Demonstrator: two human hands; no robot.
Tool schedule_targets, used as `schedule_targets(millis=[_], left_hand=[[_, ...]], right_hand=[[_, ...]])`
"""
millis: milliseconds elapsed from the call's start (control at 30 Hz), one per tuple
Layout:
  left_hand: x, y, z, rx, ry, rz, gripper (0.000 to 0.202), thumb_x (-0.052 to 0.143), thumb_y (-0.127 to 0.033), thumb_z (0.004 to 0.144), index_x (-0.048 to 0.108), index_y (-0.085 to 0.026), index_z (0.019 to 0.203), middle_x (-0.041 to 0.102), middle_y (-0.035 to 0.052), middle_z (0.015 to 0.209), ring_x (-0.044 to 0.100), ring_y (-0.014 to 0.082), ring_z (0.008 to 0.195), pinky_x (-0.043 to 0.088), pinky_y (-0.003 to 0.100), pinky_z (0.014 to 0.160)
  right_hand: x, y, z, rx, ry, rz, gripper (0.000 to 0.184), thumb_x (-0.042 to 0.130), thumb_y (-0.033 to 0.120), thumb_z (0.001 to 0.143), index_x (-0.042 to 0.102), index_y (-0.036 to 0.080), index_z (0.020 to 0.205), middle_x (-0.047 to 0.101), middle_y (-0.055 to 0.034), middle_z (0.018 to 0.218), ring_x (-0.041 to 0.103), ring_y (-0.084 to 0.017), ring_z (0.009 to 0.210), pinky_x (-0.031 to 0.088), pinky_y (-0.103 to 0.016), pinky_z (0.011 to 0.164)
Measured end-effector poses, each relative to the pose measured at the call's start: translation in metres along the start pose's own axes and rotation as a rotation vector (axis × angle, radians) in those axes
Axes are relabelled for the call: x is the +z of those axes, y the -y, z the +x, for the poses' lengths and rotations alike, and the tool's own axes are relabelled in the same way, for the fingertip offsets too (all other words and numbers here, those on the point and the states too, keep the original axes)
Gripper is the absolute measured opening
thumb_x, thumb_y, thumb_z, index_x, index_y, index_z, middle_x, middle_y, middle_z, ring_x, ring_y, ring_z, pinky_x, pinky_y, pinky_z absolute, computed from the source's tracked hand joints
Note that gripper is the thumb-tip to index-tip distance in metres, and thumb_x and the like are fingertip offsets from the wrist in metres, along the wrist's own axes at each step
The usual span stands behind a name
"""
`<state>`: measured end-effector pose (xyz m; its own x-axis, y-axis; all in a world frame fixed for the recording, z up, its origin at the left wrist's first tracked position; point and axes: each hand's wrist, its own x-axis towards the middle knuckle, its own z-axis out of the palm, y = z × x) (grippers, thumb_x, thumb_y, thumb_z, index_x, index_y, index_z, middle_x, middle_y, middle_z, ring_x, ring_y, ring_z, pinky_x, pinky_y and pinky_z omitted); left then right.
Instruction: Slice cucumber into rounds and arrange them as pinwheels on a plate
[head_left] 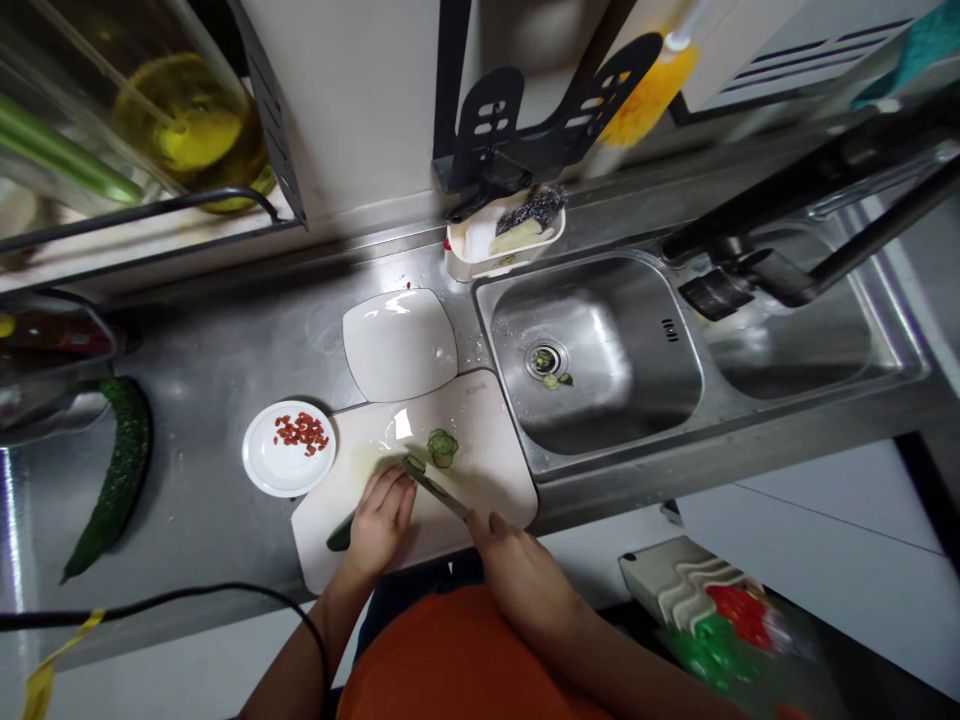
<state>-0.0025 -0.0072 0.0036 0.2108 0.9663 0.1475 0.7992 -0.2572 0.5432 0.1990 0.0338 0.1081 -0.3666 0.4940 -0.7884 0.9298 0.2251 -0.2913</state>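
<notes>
On a white cutting board (480, 480), my left hand (381, 515) is closed over a dark green cucumber (341, 535), whose rear end sticks out beneath my palm. My right hand (517, 570) grips the handle of a knife (446, 497). Its narrow blade lies against the cut end of the cucumber by my left fingertips, with a pale green piece on the blade. Just beyond the blade is a small pile of thin cucumber slices (442, 447). Most of the knife handle is hidden in my fist.
A white square plate (400, 345) sits behind the board. Left of it is a small white dish (289, 475) holding red bits. A whole cucumber (120, 480) lies farther left. The steel sink (600, 340) has green scraps near its drain; a black faucet (720, 292) overhangs the right side.
</notes>
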Motion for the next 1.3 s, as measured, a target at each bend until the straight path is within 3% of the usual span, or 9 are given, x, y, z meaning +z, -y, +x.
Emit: schedule_targets(millis=[367,1067,1300], left_hand=[[0.001,0.003,-0.003,0.054,0.018,0.065,0.024,0.05,-0.012,0.087,0.062,-0.018,0.106,0.068,0.0067,0.099,0.06,0.0219,0.106,0.048,0.044,0.097],[0.003,0.004,-0.003,0.006,-0.012,0.025,0.025,0.052,-0.011,0.086,0.061,-0.017,0.108,0.069,0.0068,0.101,0.061,0.0208,0.105,0.049,0.042,0.096],[0.004,0.005,-0.004,-0.005,-0.004,0.006,0.026,0.05,-0.011,0.087,0.061,-0.017,0.11,0.069,0.0072,0.104,0.061,0.0203,0.106,0.049,0.043,0.097]], right_hand=[[-0.001,0.002,0.005,-0.014,0.002,0.019,0.043,0.027,-0.002,0.083,0.054,0.018,0.11,0.064,-0.0096,0.091,0.065,-0.02,0.074,0.039,-0.025,0.055],[0.004,0.005,0.024,-0.042,-0.011,0.093,0.041,0.029,-0.001,0.083,0.056,0.017,0.109,0.063,-0.0096,0.09,0.064,-0.019,0.073,0.042,-0.025,0.057],[0.005,0.008,0.033,-0.022,0.025,0.068,0.043,0.029,0.002,0.086,0.051,0.018,0.121,0.063,-0.0099,0.094,0.064,-0.02,0.078,0.044,-0.026,0.06]])
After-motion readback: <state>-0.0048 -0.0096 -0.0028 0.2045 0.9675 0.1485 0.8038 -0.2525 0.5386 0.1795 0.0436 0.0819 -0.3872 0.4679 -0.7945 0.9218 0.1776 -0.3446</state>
